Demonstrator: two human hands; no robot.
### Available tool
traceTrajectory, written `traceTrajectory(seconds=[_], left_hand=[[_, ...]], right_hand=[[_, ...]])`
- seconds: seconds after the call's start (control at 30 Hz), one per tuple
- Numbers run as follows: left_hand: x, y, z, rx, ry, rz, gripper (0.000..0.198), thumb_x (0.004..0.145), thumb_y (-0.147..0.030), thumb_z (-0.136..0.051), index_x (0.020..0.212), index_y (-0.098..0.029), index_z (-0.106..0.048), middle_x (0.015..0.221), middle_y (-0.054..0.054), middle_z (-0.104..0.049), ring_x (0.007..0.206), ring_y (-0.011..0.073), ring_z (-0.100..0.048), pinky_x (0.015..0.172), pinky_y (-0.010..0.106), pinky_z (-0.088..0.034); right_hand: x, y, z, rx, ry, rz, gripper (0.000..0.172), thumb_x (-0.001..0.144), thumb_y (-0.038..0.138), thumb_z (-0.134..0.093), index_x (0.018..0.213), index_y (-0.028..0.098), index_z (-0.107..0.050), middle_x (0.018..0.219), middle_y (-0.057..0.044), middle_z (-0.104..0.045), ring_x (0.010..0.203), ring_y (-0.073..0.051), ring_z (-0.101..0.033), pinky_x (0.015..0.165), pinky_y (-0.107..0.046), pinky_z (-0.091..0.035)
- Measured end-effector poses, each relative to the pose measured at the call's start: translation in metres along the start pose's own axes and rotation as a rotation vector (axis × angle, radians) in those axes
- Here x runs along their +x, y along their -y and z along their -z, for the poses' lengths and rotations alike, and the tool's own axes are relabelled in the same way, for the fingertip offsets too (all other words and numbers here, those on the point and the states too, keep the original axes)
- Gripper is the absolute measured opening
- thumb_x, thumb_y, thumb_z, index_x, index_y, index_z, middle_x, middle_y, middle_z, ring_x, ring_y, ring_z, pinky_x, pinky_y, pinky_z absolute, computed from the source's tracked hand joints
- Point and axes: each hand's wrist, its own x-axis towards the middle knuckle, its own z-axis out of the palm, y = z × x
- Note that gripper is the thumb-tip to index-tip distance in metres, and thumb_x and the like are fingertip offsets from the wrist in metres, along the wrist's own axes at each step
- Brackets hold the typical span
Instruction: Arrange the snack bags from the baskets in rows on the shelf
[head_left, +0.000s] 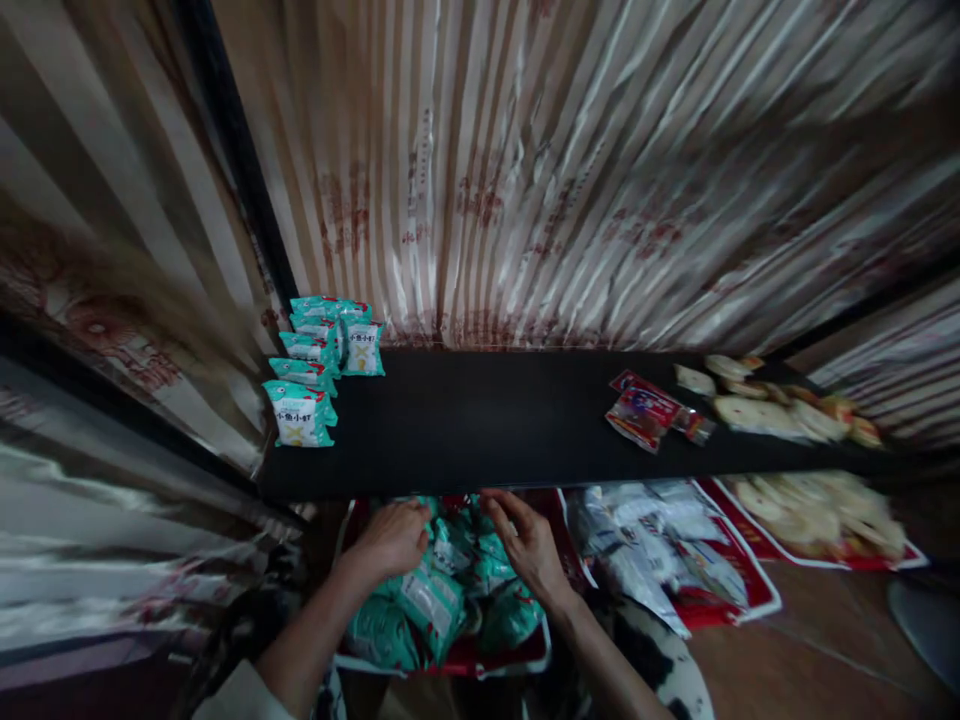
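My left hand (397, 538) is over the left side of a red, white-rimmed basket (531, 668) of teal snack packets (431, 606). Its fingers curl in among the packets and their tips are hidden, so I cannot tell whether it grips one. At the right side of the same basket, my right hand (529, 545) reaches forward, fingers apart and nothing seen in them. On the left end of the black shelf (465, 420), more teal snack packets (300, 415) stand upright in a row, with others beside them at the back.
Red and brown packets (645, 410) lie on the shelf's right half, near a blurred pile of pale, disc-shaped items (757, 412). Below are a basket of silvery packets (652, 545) and another of pale items (821, 510). Dark poles (238, 150) and striped sheeting (480, 180) enclose the shelf.
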Motion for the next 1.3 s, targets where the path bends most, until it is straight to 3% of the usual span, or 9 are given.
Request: traceTrajectory(seconds=[0.13,0.23,0.4,0.63,0.87,1.03,1.17,1.3], left_hand=[[-0.02,0.002,-0.029,0.095,-0.186,0.176,0.039,0.08,-0.02,-0.043,0.114,-0.017,-0.062,0.122,0.016,-0.057,0.116,0.0297,-0.05,0.097,0.041,-0.039],[-0.023,0.005,-0.042,0.065,-0.26,0.295,0.05,0.082,-0.021,-0.043,0.133,-0.019,-0.047,0.135,0.015,-0.047,0.125,0.0294,-0.043,0.103,0.041,-0.035],[-0.015,0.007,-0.061,-0.03,-0.294,0.339,0.058,0.083,-0.027,-0.05,0.139,-0.026,-0.036,0.141,0.014,-0.04,0.128,0.0297,-0.041,0.103,0.041,-0.035],[-0.012,0.023,-0.077,0.013,-0.377,0.285,0.049,0.083,-0.012,-0.042,0.13,-0.023,-0.048,0.134,0.011,-0.045,0.122,0.0233,-0.047,0.1,0.033,-0.039],[-0.025,0.03,-0.069,-0.159,-0.55,0.154,0.033,0.08,-0.02,-0.05,0.11,-0.024,-0.063,0.114,0.007,-0.055,0.112,0.0223,-0.052,0.1,0.037,-0.041],[-0.038,0.029,-0.055,-0.342,-0.625,0.176,0.026,0.074,-0.028,-0.057,0.096,-0.022,-0.068,0.095,0.006,-0.06,0.097,0.022,-0.058,0.092,0.036,-0.045],[-0.05,0.027,-0.041,-0.474,-0.621,0.201,0.027,0.07,-0.036,-0.061,0.089,-0.019,-0.069,0.086,0.005,-0.062,0.08,0.0199,-0.06,0.077,0.033,-0.049],[-0.066,0.011,-0.017,-0.788,-0.502,0.244,0.035,0.064,-0.045,-0.068,0.086,-0.018,-0.07,0.081,0.005,-0.067,0.078,0.02,-0.062,0.072,0.03,-0.049]], right_hand=[[-0.025,-0.006,-0.011,-0.201,0.223,0.202,0.028,0.087,0.027,-0.046,0.101,0.024,-0.07,0.107,-0.009,-0.068,0.105,-0.025,-0.06,0.093,-0.043,-0.047],[-0.038,-0.009,-0.028,-0.374,0.33,0.262,0.031,0.085,0.019,-0.046,0.103,0.023,-0.07,0.121,-0.011,-0.062,0.119,-0.027,-0.05,0.099,-0.044,-0.043],[-0.052,-0.012,-0.045,-0.491,0.362,0.243,0.032,0.084,0.016,-0.047,0.108,0.019,-0.068,0.127,-0.013,-0.056,0.122,-0.027,-0.047,0.101,-0.04,-0.041],[-0.053,-0.015,-0.044,-0.483,0.33,0.217,0.031,0.083,0.012,-0.047,0.104,0.018,-0.07,0.123,-0.013,-0.058,0.12,-0.026,-0.048,0.101,-0.039,-0.04],[-0.05,-0.019,-0.045,-0.465,0.296,0.221,0.029,0.085,0.013,-0.045,0.097,0.018,-0.071,0.119,-0.013,-0.061,0.119,-0.026,-0.049,0.1,-0.039,-0.041],[-0.052,-0.027,-0.047,-0.393,0.236,0.248,0.031,0.084,0.013,-0.045,0.103,0.019,-0.068,0.12,-0.012,-0.061,0.118,-0.026,-0.05,0.102,-0.043,-0.041],[-0.05,-0.02,-0.049,-0.249,0.161,0.278,0.046,0.082,0.02,-0.051,0.129,0.017,-0.051,0.127,-0.014,-0.056,0.124,-0.026,-0.046,0.105,-0.046,-0.038],[-0.044,0.002,-0.047,-0.107,0.222,0.285,0.055,0.076,0.031,-0.063,0.129,0.02,-0.051,0.133,-0.011,-0.054,0.131,-0.028,-0.038,0.107,-0.051,-0.034]])
